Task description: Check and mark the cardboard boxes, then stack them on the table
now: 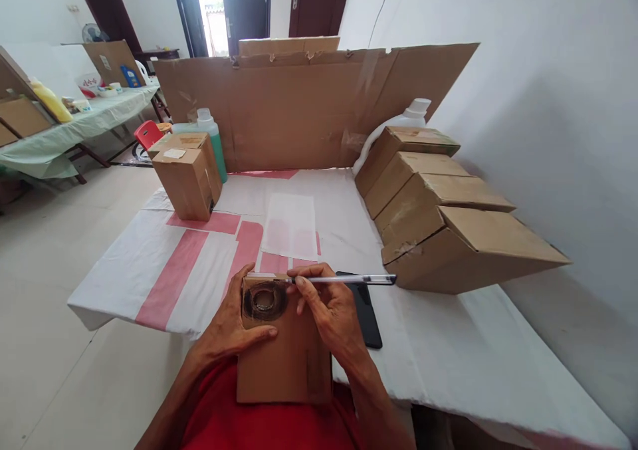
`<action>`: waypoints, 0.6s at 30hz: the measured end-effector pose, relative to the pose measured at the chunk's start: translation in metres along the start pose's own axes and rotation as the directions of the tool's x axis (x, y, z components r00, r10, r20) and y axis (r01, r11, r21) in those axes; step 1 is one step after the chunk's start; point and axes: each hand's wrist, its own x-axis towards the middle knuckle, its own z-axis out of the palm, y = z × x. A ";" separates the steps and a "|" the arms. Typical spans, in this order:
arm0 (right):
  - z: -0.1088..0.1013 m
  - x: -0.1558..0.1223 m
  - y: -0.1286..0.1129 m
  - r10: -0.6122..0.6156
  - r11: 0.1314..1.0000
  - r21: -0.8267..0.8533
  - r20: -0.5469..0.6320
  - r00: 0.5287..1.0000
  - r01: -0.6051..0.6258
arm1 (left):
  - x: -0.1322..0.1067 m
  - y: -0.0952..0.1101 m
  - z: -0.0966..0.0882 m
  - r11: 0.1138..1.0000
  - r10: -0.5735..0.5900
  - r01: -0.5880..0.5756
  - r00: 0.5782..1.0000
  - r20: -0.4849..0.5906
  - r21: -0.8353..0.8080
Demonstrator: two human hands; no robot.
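Note:
A brown cardboard box (282, 370) rests against my lap at the table's front edge. Near its upper left is a dark, scribbled black ring (264, 300) around a bare brown centre. My left hand (236, 320) is closed around the box's left side, its thumb lying on the front face. Between the fingers of my right hand (323, 310) is a clear pen (356, 279), held almost level, its tip close to the ring's right side. A flat black object like a phone or tablet (369, 317) lies partly hidden behind my right hand.
Several cardboard boxes (478, 237) line the table's right side, a white jug (399, 121) behind them. More boxes (184, 174) and a green-liquid bottle (216, 144) stand at left. A large cardboard sheet (294, 114) closes the back. A pale sheet (290, 224) lies mid-table.

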 end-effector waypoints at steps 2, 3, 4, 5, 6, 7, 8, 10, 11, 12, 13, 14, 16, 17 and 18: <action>-0.007 0.016 -0.003 -0.028 0.999 0.032 -0.080 0.996 0.030 | -0.001 0.001 -0.001 0.999 -0.014 0.015 0.999 -0.033 0.044; -0.014 0.023 -0.003 -0.036 0.999 -0.014 -0.148 0.988 0.034 | -0.003 0.000 -0.002 0.998 -0.025 0.028 0.998 -0.053 0.060; -0.021 0.031 -0.001 -0.042 0.991 -0.132 -0.208 0.977 0.014 | -0.004 -0.001 -0.003 0.997 -0.038 0.043 0.997 -0.071 0.064; -0.030 0.037 0.003 -0.043 0.954 -0.298 -0.247 0.968 -0.034 | -0.005 -0.003 -0.004 0.997 -0.053 0.057 0.995 -0.083 0.054; -0.038 0.043 0.008 -0.032 0.877 -0.470 -0.258 0.966 -0.097 | -0.006 -0.006 -0.005 0.997 -0.069 0.071 0.994 -0.091 0.028; -0.044 0.046 0.016 -0.002 0.771 -0.617 -0.246 0.969 -0.155 | -0.007 -0.008 -0.006 0.996 -0.084 0.084 0.992 -0.096 -0.003; -0.049 0.048 0.024 0.047 0.666 -0.720 -0.220 0.974 -0.195 | -0.008 -0.009 -0.006 0.995 -0.096 0.094 0.990 -0.101 -0.029; -0.051 0.049 0.041 0.158 0.543 -0.808 -0.167 0.973 -0.227 | -0.008 -0.011 -0.006 0.993 -0.108 0.103 0.988 -0.106 -0.051; -0.048 0.048 0.049 0.202 0.518 -0.824 -0.144 0.969 -0.230 | -0.007 -0.010 -0.006 0.993 -0.112 0.107 0.988 -0.107 -0.050; -0.045 0.046 0.056 0.240 0.488 -0.842 -0.123 0.963 -0.230 | -0.007 -0.009 -0.005 0.993 -0.113 0.109 0.988 -0.106 -0.045; -0.040 0.044 0.062 0.272 0.460 -0.858 -0.109 0.956 -0.229 | -0.007 -0.008 -0.005 0.993 -0.114 0.110 0.988 -0.105 -0.040; -0.035 0.042 0.066 0.296 0.436 -0.870 -0.102 0.950 -0.229 | -0.006 -0.006 -0.004 0.993 -0.115 0.111 0.988 -0.102 -0.039; -0.028 0.039 0.070 0.325 0.400 -0.887 -0.100 0.940 -0.232 | -0.005 -0.004 -0.004 0.993 -0.114 0.111 0.989 -0.092 -0.035; -0.026 0.038 0.071 0.332 0.387 -0.892 -0.102 0.938 -0.234 | -0.005 -0.003 -0.003 0.993 -0.116 0.113 0.989 -0.089 -0.030; -0.026 0.036 0.070 0.336 0.378 -0.895 -0.105 0.936 -0.236 | -0.005 -0.003 -0.004 0.993 -0.121 0.119 0.989 -0.089 -0.022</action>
